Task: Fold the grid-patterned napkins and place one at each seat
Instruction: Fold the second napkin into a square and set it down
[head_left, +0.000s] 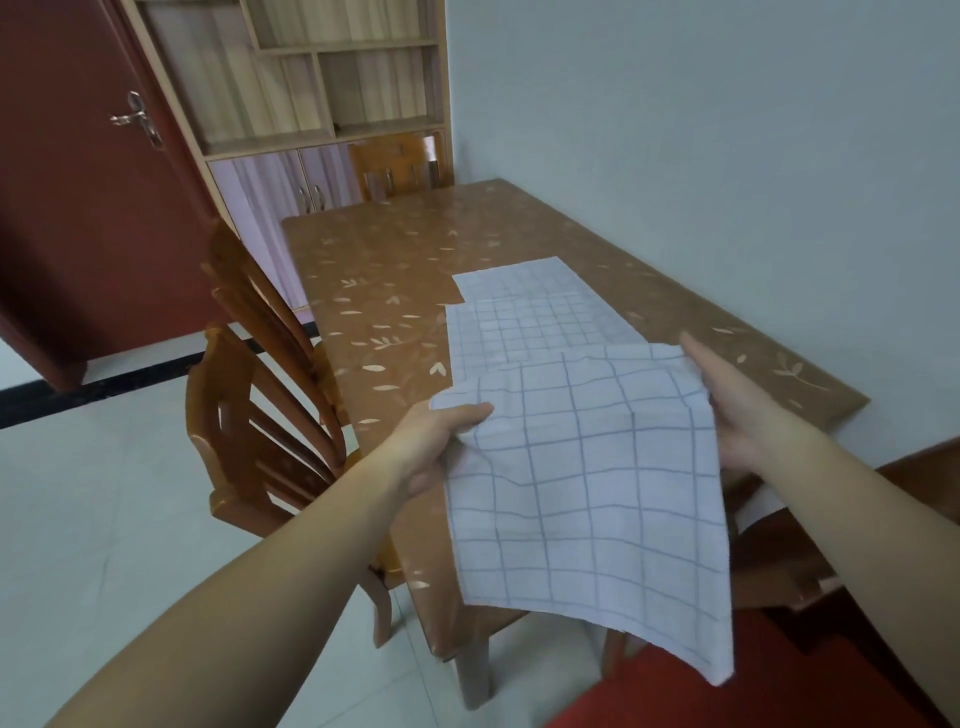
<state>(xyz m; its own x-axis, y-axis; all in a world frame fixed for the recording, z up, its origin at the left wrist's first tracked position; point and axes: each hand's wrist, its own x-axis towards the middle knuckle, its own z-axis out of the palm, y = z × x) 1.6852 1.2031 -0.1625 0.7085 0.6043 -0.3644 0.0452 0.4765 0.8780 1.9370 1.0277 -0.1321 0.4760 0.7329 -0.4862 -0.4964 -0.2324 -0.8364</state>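
Head view: white grid-patterned cloth napkin (587, 493) held up.
At 9 o'clock the left hand (441, 441) pinches its edge; at 3 o'clock the right hand (737, 415) grips it.

Red clothing (701, 686), smooth and plain, covers the person's body just below the near end of the table (395, 270); over that end, both forearms are bare to the left hand (436, 447) and right hand (743, 415).

no readable text, no labels, no numbers anywhere

A napkin (587, 499) hangs before seemingly two others (530, 317) on the table (395, 249).
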